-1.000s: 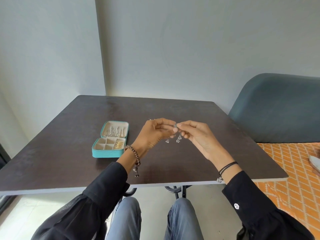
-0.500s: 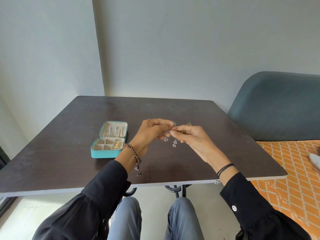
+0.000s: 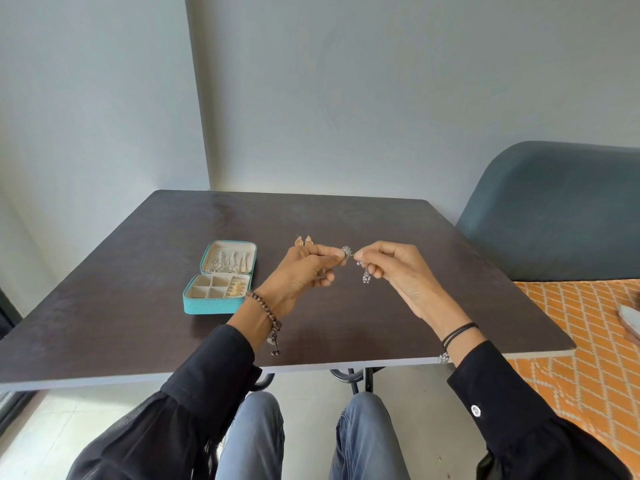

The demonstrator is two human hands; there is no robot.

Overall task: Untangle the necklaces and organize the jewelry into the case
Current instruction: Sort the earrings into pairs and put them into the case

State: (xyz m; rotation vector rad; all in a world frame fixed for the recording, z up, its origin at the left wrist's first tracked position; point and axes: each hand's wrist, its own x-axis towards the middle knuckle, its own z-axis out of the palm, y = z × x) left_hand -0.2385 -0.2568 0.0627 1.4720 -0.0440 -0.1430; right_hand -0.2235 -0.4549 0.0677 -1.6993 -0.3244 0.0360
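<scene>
Head view: silver jewelry (image 3: 347,252) pinched mid-air

I see left hand (image 3: 304,271) and right hand (image 3: 398,271) both pinching it, possibly two earrings, above the table (image 3: 346,216). Open teal jewelry case (image 3: 211,305) lies at nine o'clock from them; gold earrings (image 3: 303,241) at eleven.

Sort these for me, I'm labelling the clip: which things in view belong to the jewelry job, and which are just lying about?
Job: silver jewelry pinched by left hand and right hand; gold earrings on the table; open teal case.
Just there: blue chair; orange patterned surface; beaded bracelet on the left wrist.
</scene>
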